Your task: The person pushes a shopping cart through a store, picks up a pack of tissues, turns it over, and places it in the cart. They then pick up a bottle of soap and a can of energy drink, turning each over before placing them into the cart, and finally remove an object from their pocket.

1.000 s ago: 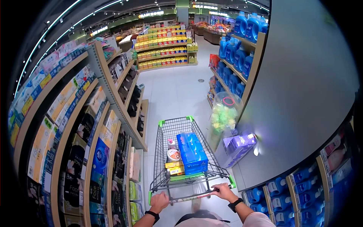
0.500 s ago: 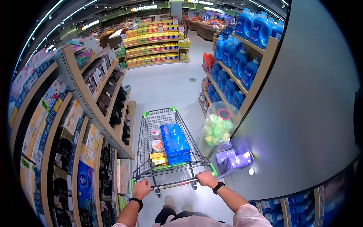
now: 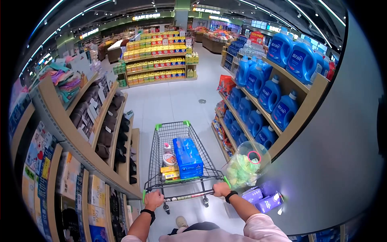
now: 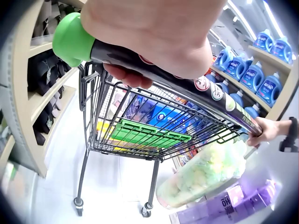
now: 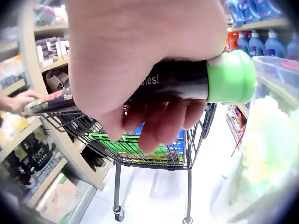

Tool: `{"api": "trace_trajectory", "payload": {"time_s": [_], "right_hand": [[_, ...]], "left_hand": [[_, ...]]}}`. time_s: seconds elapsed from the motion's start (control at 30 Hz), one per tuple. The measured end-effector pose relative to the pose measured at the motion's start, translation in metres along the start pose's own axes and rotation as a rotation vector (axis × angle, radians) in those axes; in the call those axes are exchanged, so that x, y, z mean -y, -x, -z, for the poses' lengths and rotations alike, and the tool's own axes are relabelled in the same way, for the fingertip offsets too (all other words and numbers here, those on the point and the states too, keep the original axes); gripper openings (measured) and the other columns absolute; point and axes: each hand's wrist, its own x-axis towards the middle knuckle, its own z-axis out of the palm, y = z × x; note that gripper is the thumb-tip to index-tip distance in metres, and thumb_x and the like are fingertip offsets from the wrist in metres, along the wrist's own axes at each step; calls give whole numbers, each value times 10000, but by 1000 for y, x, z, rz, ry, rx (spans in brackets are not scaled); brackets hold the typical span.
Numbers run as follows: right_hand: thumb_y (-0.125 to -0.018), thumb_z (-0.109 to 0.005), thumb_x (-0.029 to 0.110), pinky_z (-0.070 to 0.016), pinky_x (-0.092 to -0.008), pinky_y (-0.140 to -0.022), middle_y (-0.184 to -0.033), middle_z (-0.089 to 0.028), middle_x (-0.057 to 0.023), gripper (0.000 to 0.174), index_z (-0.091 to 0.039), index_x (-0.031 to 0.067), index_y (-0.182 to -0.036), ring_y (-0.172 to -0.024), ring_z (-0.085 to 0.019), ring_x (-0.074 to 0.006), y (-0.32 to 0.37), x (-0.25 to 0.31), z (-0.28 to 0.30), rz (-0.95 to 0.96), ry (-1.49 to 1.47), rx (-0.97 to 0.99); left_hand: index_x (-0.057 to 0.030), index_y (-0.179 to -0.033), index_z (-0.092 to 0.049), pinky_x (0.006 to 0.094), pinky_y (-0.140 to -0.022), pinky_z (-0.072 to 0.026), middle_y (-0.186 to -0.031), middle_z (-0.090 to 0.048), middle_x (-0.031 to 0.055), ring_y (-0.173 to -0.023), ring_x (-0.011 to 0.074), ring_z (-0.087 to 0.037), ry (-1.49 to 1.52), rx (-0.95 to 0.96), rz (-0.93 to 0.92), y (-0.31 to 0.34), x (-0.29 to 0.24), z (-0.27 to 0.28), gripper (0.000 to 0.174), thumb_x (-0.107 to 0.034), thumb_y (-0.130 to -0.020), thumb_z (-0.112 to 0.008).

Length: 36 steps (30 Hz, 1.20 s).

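Both hands grip the handlebar (image 3: 189,197) of a wire shopping cart (image 3: 155,161). My left hand (image 3: 154,199) holds its left end, and my right hand (image 3: 221,189) its right end beside the green cap (image 5: 231,78). In the right wrist view the fingers (image 5: 159,123) curl under the bar; the left wrist view shows the left hand (image 4: 154,32) wrapped over it. Inside the basket lie a large blue package (image 3: 188,158), a white tub (image 3: 169,159), a pink-capped bottle (image 3: 167,148) and yellow boxes (image 3: 170,173).
Shelves of dark goods (image 3: 109,129) line the left side. Blue detergent bottles (image 3: 269,94) fill shelves on the right, with a clear bin (image 3: 244,165) and purple boxes (image 3: 268,202) below. A yellow product display (image 3: 155,62) stands ahead across the pale floor (image 3: 169,99).
The view has moved forward and turned right, so the side shelves look nearer and more of the right-hand detergent shelf shows. Both hands have stayed on the handlebar, and the cart's contents look unchanged.
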Motion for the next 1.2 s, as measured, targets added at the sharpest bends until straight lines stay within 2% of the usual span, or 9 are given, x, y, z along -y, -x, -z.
{"api": "trace_trajectory", "payload": {"time_s": [0.13,0.17,0.27,0.5,0.73,0.77,1.1,1.2], "right_hand": [[-754,-625,253,-559,-465,-811,-959,-725,-177,242,-744,90,-888,-905,-706,-351,-68,-5,24,-34,-6,9],[-694,-635,250,-566,-467,-768,-859,-720,-185,226,-746,91,-809,-838,-702,-364,-85,-8,27,-11,-16,-67],[-692,-630,248,-565,-468,-758,-841,-713,-194,222,-741,87,-798,-832,-698,-372,-136,-14,45,-10,-25,-73],[-719,-615,254,-555,-498,-722,-799,-699,-212,233,-732,68,-794,-782,-686,-402,-264,-54,95,225,-28,-3],[-741,-629,290,-557,-493,-732,-810,-704,-209,263,-735,58,-807,-791,-691,-397,-380,-79,170,178,-54,79],[-717,-633,271,-564,-480,-794,-924,-719,-211,301,-740,43,-882,-880,-699,-382,-393,-79,191,160,-44,139],[-740,-623,288,-577,-469,-709,-809,-718,-177,261,-735,62,-808,-755,-711,-354,-556,-108,258,163,-45,-7],[-741,-636,310,-578,-468,-712,-813,-719,-177,274,-736,64,-807,-762,-712,-353,-609,-117,277,122,-51,17]], "left_hand": [[-84,-803,-681,506,-675,-533,-722,-687,191,-696,387,-677,3,-2,-21,-76,11,14,274,-326,-814,-553],[-84,-799,-685,507,-674,-533,-721,-686,193,-697,389,-676,5,-4,-21,-97,13,17,275,-325,-814,-553],[-81,-781,-695,517,-673,-533,-725,-683,200,-702,394,-674,2,-9,-38,-157,29,16,280,-323,-808,-557],[-78,-780,-697,521,-674,-531,-729,-677,203,-712,400,-667,4,-18,-60,-293,49,19,281,-321,-809,-560],[-86,-754,-694,515,-667,-524,-705,-669,187,-702,397,-656,16,9,-69,-430,57,23,244,-299,-794,-582],[-87,-748,-693,514,-664,-522,-700,-667,186,-700,395,-655,27,26,-67,-450,57,27,238,-295,-791,-587],[-87,-727,-687,502,-651,-521,-703,-669,176,-695,383,-656,19,-39,-134,-673,78,43,215,-274,-790,-601],[-90,-730,-690,495,-649,-522,-712,-675,169,-688,368,-659,23,-31,-195,-749,79,50,225,-276,-803,-589]]}}
